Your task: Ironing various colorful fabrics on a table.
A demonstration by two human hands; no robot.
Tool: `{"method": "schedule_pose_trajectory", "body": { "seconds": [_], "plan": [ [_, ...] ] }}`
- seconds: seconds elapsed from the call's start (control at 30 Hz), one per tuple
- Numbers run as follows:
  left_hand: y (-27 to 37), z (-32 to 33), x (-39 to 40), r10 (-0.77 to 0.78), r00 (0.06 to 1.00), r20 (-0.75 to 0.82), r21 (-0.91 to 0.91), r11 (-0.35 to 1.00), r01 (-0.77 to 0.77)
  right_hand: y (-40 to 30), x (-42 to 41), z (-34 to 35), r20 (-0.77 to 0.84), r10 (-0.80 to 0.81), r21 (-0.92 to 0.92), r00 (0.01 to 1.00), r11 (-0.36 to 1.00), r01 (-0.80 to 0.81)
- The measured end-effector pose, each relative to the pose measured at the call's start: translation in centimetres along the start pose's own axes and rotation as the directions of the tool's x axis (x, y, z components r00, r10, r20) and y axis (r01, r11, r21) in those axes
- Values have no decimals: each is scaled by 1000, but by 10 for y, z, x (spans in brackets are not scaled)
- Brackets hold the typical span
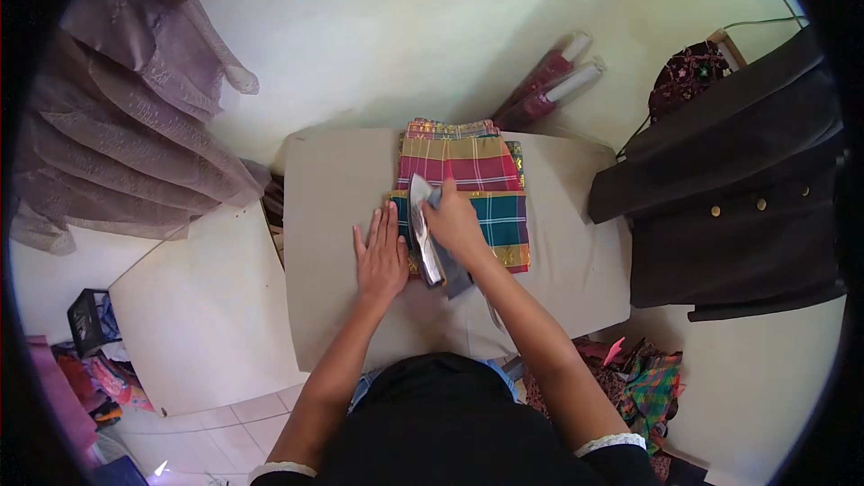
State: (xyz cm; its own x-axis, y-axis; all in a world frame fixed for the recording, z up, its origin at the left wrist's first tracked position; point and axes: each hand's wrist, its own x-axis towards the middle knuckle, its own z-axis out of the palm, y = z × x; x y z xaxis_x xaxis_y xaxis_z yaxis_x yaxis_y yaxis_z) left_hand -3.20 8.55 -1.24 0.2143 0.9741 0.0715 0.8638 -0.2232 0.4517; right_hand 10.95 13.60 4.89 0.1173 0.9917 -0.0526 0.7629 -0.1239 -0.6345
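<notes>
A clothes iron [422, 233] with a shiny metal body and a dark handle is gripped in my right hand [453, 216]. It rests on or just above the left part of a folded plaid cloth [499, 219], its narrow tip pointing away from me. The cloth shows teal, magenta and gold bands with white lines. My left hand [383, 250] lies flat beside the iron, fingers apart, its right side at the cloth's left edge. Beneath everything is a padded board covered in beige fabric [331, 189]. The iron's soleplate is hidden from view.
A dark jacket with gold buttons [729, 216] hangs at the right. Greyish-mauve lace garments [148, 94] hang at the left above a white tabletop [202, 310]. Wrapped rolls [550, 84] lean on the back wall. Piled clothes [641, 378] lie at the lower right.
</notes>
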Motion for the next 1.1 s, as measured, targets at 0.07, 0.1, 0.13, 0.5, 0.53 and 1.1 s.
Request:
{"method": "schedule_pose_trajectory", "body": {
  "seconds": [0.07,0.1,0.13,0.5,0.53,1.1],
  "plan": [
    [3,2,2,2,999,-35,-15,1000,-2,2,23,1,-14,6,20,1000,1000,-5],
    [3,2,2,7,1000,-29,-11,1000,-8,1,30,0,-23,3,34,1000,999,-3],
    [4,3,3,-5,1000,-22,-19,1000,5,1,35,-2,-28,10,39,1000,999,-9],
    [-7,7,-1,-16,996,-92,-179,984,-1,-19,-29,-6,126,101,89,987,990,-113],
    [-7,7,1,-3,997,-83,-200,980,-14,-16,-24,-1,97,71,108,993,991,-82],
    [-4,8,-8,72,985,-159,-100,991,-89,14,-53,-41,47,117,-138,992,984,-109]
  ]
}}
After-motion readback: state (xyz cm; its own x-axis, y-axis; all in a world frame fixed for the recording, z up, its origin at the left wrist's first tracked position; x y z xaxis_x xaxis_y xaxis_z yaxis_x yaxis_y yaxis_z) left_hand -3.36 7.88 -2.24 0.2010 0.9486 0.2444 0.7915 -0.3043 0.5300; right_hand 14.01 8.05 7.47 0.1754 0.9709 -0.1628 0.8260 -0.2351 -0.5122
